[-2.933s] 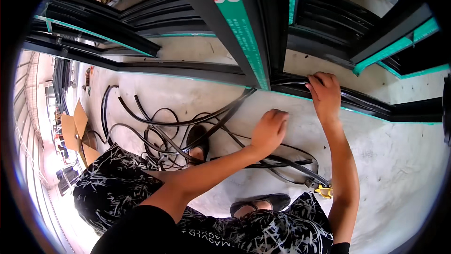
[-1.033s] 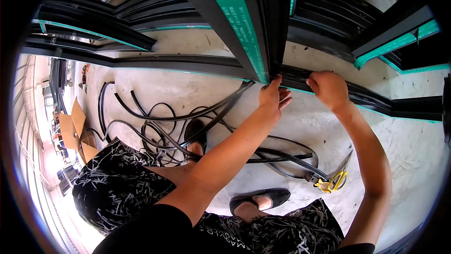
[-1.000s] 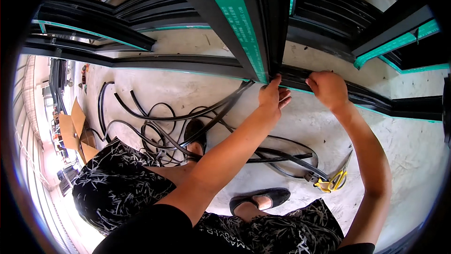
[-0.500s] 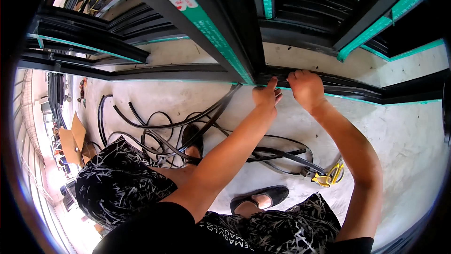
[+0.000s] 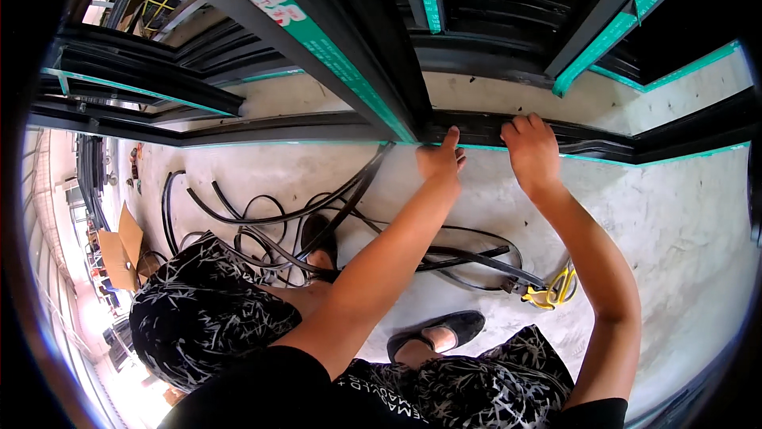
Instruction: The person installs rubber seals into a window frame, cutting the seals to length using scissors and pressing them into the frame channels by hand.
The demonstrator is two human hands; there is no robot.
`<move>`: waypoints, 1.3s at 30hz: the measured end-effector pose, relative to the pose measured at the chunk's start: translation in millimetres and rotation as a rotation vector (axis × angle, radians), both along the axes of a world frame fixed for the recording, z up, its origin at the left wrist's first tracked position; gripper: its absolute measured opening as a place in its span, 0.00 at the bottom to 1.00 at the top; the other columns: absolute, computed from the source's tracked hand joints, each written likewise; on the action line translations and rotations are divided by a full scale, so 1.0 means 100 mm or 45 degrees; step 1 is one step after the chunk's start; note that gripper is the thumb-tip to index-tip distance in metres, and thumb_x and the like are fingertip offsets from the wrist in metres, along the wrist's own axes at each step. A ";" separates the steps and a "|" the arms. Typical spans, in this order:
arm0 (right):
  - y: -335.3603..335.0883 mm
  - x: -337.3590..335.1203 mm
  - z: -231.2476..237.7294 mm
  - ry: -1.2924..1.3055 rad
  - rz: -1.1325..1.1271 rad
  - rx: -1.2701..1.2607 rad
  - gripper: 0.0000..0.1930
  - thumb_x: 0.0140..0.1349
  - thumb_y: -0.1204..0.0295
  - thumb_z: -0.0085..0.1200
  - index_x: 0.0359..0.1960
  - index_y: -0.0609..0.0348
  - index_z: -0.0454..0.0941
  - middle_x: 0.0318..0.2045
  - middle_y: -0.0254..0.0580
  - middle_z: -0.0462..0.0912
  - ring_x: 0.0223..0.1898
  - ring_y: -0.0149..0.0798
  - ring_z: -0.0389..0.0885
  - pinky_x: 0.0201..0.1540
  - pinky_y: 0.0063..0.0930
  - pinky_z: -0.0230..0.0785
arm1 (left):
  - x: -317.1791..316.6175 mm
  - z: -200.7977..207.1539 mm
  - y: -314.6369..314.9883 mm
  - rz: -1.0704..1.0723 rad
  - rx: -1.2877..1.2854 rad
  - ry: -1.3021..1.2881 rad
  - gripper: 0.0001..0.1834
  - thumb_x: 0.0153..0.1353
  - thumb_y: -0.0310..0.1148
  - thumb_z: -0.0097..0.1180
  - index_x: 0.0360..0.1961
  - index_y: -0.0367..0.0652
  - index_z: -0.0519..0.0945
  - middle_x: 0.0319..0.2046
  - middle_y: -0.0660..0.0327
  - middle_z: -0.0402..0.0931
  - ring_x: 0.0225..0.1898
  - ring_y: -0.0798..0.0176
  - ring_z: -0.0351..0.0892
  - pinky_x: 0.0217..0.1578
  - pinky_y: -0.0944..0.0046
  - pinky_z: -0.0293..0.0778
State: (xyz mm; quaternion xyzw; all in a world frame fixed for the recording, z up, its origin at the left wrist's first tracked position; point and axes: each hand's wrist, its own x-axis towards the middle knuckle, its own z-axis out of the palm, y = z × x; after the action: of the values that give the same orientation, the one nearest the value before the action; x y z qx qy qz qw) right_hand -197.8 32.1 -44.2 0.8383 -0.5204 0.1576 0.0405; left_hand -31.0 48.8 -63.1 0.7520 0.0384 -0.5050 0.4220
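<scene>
Black strip (image 5: 599, 146) lies along the channel of the dark frame's lower rail (image 5: 480, 125), its loops visible right of the right hand (image 5: 530, 151). Right fingers bent over rail; grip hidden, cannot tell. Left hand (image 5: 439, 159) beside foot of green-taped upright (image 5: 373, 56): thumb extended onto rail, fingers curled; hold unclear. Below, on pale floor (image 5: 667, 254): loose black strips (image 5: 476, 257), yellow-handled scissors (image 5: 541, 296). Open cardboard box (image 5: 117, 256) far left.

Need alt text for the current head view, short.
A person's left hand and right hand are at the bottom rail of a black frame edged with green tape, the left nearer the upright. Loose black strips and yellow-handled scissors lie on the pale floor.
</scene>
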 end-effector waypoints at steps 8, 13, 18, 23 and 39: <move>-0.15 -0.04 -0.10 -0.047 -0.030 0.147 0.02 0.49 0.72 0.57 0.25 0.51 0.79 0.32 0.34 0.78 0.40 0.41 0.79 0.36 0.35 0.77 | -0.03 -0.06 -0.06 -0.026 0.042 0.083 0.18 0.55 0.36 0.74 0.39 0.39 0.79 0.36 0.57 0.81 0.31 0.59 0.83 0.30 0.58 0.87; -0.17 -0.04 0.01 -0.011 0.016 0.242 0.02 0.47 0.72 0.60 0.24 0.50 0.81 0.33 0.33 0.79 0.40 0.40 0.80 0.36 0.33 0.78 | -0.09 0.01 -0.09 -0.063 0.085 0.205 0.17 0.56 0.35 0.73 0.40 0.41 0.79 0.39 0.59 0.81 0.34 0.59 0.83 0.32 0.58 0.87; -0.12 0.02 0.01 0.048 -0.057 0.192 0.02 0.52 0.71 0.60 0.27 0.50 0.80 0.32 0.35 0.78 0.40 0.42 0.79 0.37 0.35 0.76 | -0.20 0.00 -0.15 -0.109 0.132 0.078 0.17 0.56 0.37 0.73 0.42 0.43 0.78 0.39 0.62 0.79 0.35 0.59 0.82 0.36 0.57 0.87; -0.09 0.01 -0.04 0.007 -0.077 0.156 0.04 0.53 0.72 0.59 0.29 0.50 0.78 0.31 0.35 0.78 0.40 0.42 0.79 0.36 0.34 0.76 | -0.29 0.11 -0.15 -0.104 0.159 0.299 0.16 0.58 0.36 0.72 0.41 0.43 0.78 0.34 0.62 0.79 0.32 0.60 0.81 0.34 0.58 0.85; -0.06 0.01 0.01 -0.088 -0.046 0.133 0.06 0.49 0.73 0.58 0.30 0.51 0.77 0.33 0.34 0.77 0.41 0.41 0.79 0.37 0.32 0.76 | -0.60 0.10 -0.13 -0.097 0.097 0.357 0.07 0.64 0.35 0.65 0.41 0.48 0.82 0.37 0.63 0.80 0.33 0.63 0.79 0.39 0.60 0.84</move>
State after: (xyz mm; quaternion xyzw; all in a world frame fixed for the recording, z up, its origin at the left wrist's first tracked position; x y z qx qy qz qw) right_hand -196.5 25.6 -43.3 0.8239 -0.5439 0.1582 -0.0183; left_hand -90.9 36.1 -53.1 0.6905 0.0875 -0.6190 0.3640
